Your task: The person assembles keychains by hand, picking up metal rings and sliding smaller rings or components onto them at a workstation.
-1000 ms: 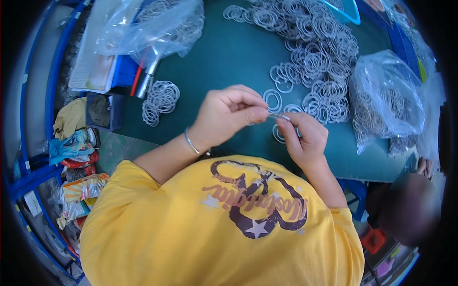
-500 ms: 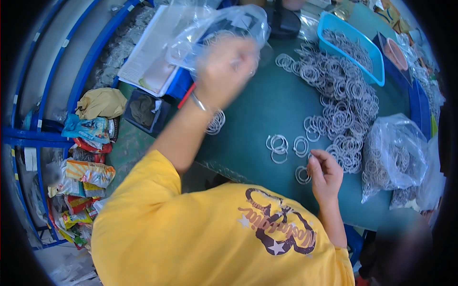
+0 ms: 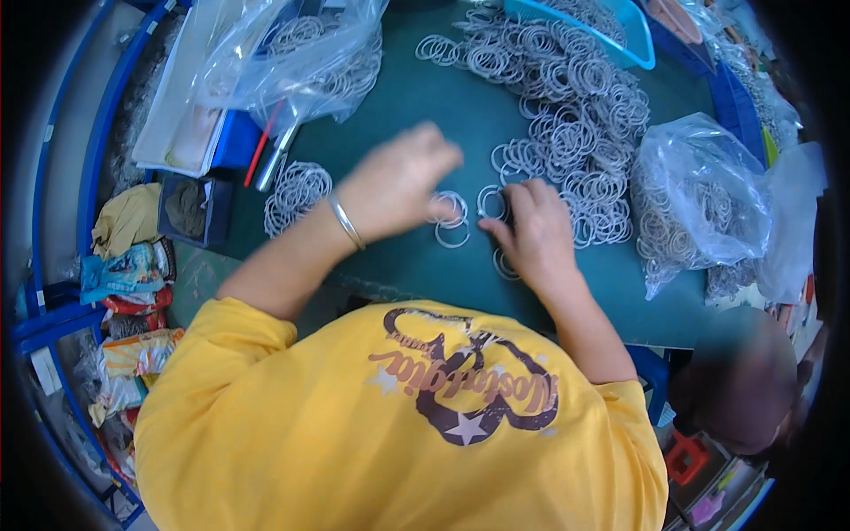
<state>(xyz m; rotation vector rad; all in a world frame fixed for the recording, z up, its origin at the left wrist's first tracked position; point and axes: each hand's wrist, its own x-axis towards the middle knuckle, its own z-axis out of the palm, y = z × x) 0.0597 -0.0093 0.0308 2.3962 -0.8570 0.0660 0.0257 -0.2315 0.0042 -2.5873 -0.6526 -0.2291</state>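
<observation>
Near on the table [image 3: 425,106], our right hand [image 3: 536,232] stood, thumb and fingers apart, just beside a wire ring [image 3: 479,202]; our left hand [image 3: 398,181] blurred, its grip untellable. We judged rim pinches steadiest.

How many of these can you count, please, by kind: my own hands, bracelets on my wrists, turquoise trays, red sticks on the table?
Hands: 2, left hand and right hand
Silver bracelet: 1
Turquoise tray: 1
Red stick: 1
Total: 5

Grey rings [image 3: 602,124], green table [image 3: 421,102] — yellow shirt [image 3: 292,416]
</observation>
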